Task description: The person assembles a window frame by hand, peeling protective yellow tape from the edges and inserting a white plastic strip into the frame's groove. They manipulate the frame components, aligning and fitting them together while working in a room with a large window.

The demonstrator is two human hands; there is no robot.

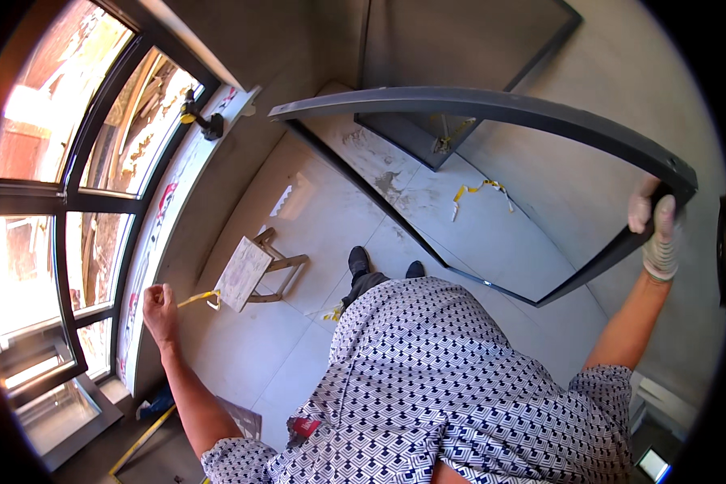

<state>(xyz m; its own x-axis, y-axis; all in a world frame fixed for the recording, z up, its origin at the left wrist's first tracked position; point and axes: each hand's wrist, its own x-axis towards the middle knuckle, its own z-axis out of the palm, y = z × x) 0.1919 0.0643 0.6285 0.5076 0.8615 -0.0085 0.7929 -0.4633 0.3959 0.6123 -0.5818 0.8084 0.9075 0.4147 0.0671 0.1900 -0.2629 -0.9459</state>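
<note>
On the right, my gloved right hand (660,234) is wrapped round the corner of a large dark grey metal frame (468,101). The frame is an open rectangle held up off the floor, reaching across in front of me to the far left. My bare left hand (160,313) is out to the left by the window sill, its fingers pinched on a yellow strip of tape (198,298). The strip's loose end curls near a small wooden stool (242,273).
Windows with dark frames (71,194) line the left side. A black and yellow tool (206,117) stands on the sill (149,242). A dark framed panel (460,48) leans on the back wall. Yellow and white tape scraps (482,187) lie on the tiled floor (306,323).
</note>
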